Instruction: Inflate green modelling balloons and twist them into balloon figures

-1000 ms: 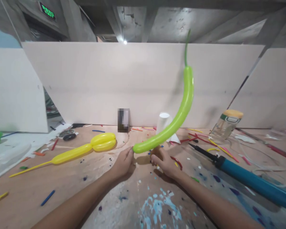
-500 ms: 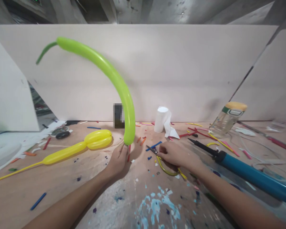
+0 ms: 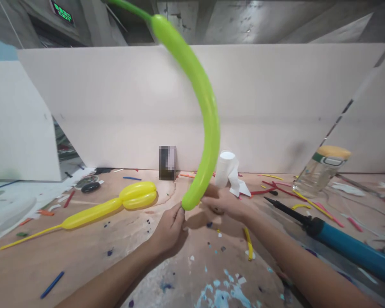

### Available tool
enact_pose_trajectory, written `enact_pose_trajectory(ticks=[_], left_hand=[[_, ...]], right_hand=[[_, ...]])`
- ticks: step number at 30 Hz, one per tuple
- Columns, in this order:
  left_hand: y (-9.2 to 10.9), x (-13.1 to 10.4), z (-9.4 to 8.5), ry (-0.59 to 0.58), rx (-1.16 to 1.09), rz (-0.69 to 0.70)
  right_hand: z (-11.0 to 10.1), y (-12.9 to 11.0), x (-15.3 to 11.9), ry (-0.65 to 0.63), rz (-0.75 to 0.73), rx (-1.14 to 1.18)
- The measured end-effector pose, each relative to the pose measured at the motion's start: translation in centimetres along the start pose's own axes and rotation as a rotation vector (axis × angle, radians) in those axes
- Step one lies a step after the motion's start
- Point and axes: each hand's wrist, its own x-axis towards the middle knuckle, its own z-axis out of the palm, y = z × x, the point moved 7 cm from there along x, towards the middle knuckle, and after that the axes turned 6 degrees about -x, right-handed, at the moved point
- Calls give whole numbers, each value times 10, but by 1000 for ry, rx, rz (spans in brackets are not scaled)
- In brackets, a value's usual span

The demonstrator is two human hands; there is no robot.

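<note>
My left hand pinches the lower, knotted end of a long green modelling balloon. The balloon curves upward and to the left, and its thin uninflated tail runs out at the top edge. Just right of the balloon's lower end is my right hand, its fingers curled and partly hidden behind the balloon. What those fingers hold, if anything, cannot be made out. A twisted yellow balloon lies on the table to the left of my hands.
A blue balloon pump lies at the right, near a tilted clear bottle with an orange lid. A white paper roll stands by the back panel. Balloon scraps litter the table.
The green balloon has swung more upright and to the right. My right hand has lifted from the table to the balloon's lower end. Yellow-handled scissors seen beneath it are out of sight.
</note>
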Motion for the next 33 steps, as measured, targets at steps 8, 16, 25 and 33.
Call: enact_pose_trajectory(ticks=[8, 16, 25, 33], left_hand=[[4, -2, 14, -199, 138, 38], [-3, 0, 16, -218, 210, 20], [0, 1, 19, -217, 259, 14], [-2, 3, 19, -206, 279, -3]], right_hand=[[32, 15, -23, 76, 187, 534], [46, 38, -29, 78, 253, 795], [45, 32, -31, 102, 262, 820], [46, 35, -32, 96, 237, 770]])
